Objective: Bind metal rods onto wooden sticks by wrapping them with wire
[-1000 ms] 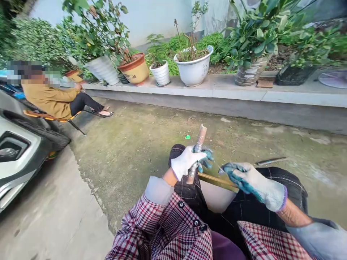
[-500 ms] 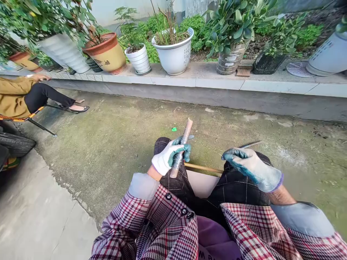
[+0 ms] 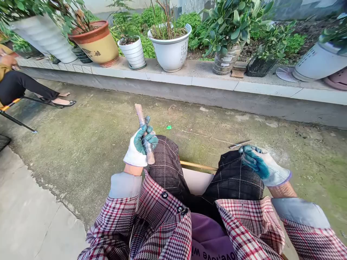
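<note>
The short brown wooden stick wound with silvery wire stands almost upright just beside my left knee, and my gloved left hand is closed firmly around its middle. My gloved right hand rests on my right knee, fingers curled; whether it pinches anything I cannot tell

A home courtyard: potted plants line a concrete ledge.

White knitted cloth gloves on left hand and right hand, matt teal rubbery coating on fingers. Held pale wooden stick smooth, middle wound in shiny silvery thread. Rough, matt, mossy grey concrete ground. Glossy round white plant pot.
</note>
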Demonstrator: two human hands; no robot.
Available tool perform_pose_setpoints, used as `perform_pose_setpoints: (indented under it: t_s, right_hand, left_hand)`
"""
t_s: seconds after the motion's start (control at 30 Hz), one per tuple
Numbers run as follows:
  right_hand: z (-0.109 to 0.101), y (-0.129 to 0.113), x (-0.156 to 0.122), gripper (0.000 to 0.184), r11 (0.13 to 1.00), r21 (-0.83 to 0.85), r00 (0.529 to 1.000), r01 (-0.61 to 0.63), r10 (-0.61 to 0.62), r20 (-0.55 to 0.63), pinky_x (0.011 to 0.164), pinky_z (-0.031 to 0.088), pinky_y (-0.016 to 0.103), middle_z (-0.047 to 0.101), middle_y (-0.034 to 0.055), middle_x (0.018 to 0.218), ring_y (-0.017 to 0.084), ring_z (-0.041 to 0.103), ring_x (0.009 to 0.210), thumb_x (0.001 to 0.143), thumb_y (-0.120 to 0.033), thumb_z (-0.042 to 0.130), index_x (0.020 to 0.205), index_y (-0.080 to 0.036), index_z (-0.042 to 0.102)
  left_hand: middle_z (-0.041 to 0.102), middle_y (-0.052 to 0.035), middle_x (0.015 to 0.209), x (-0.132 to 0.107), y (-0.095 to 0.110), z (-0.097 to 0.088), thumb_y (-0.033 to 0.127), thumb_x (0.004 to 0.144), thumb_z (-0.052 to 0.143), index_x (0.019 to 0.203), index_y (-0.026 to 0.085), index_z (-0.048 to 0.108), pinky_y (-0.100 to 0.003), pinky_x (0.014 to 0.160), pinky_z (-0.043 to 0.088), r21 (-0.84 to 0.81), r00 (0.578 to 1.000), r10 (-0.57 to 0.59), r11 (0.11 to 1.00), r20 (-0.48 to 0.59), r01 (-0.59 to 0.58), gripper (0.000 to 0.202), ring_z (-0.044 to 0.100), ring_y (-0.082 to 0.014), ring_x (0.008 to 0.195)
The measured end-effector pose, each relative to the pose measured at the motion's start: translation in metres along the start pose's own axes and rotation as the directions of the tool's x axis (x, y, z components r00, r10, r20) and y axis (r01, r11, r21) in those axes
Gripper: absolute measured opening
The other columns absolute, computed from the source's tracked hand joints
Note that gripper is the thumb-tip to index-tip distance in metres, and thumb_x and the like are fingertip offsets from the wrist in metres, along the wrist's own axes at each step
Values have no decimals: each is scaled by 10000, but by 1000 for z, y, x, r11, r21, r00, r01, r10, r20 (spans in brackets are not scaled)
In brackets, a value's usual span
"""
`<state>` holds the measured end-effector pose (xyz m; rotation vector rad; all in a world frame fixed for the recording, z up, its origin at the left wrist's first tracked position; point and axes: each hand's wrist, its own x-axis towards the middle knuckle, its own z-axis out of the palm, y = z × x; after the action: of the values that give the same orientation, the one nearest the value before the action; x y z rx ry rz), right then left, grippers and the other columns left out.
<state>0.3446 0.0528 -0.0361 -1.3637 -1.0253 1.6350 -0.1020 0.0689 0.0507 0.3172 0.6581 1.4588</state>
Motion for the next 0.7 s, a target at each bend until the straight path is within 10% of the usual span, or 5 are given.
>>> perform_pose_setpoints:
  t_s: [0.2, 0.3, 0.4, 0.57, 0.7]
  right_hand:
    - [-4, -28, 45, 266, 961, -276, 982, -12, -41, -184, 554, 562, 310, 698, 57, 738, 186, 637, 620, 727, -340, 767, 936, -182, 722]
    - [25, -59, 47, 428, 764, -635, 939, 115, -292, -181, 891, 579, 416, 739, 108, 1151, 295, 680, 1043, 661, -189, 748, 1088, -206, 737]
    - [77, -80, 29, 563, 744, -534, 879, 402, -477, -3, 1012, 521, 416, 640, 78, 1381, 274, 637, 1186, 785, -188, 644, 1344, -250, 627]
    - [166, -57, 14, 563, 820, -295, 861, 491, -404, 310, 957, 532, 392, 684, 98, 1274, 238, 656, 1080, 834, -282, 652, 1388, -220, 579]
    - [187, -18, 7, 398, 880, -287, 889, 377, -257, 378, 759, 560, 336, 728, 48, 927, 190, 643, 803, 884, -379, 594, 1221, -176, 659]
  left_hand:
    - [577, 56, 730, -3, -7, 2, 179, 746, 733, 1166, 222, 639, -188, 508, 443, 323, 996, 87, 944, -27, -74, 433, 501, -54, 530]
    - [629, 40, 741, -8, -24, 15, 206, 695, 743, 1198, 181, 619, -225, 498, 475, 529, 1000, 19, 848, -5, -13, 518, 550, -85, 512]
    - [634, 38, 724, -15, -43, 27, 228, 698, 727, 1194, 145, 607, -247, 496, 482, 624, 997, -76, 780, 23, 45, 517, 561, -101, 492]
    - [611, 47, 664, -24, -65, 34, 224, 695, 711, 1081, 150, 587, -238, 469, 450, 669, 966, -252, 728, 57, 151, 412, 565, -112, 469]
    - [608, 41, 647, -21, -71, 30, 237, 674, 731, 948, 167, 577, -256, 479, 474, 709, 947, -308, 688, 93, 154, 322, 572, -126, 465]
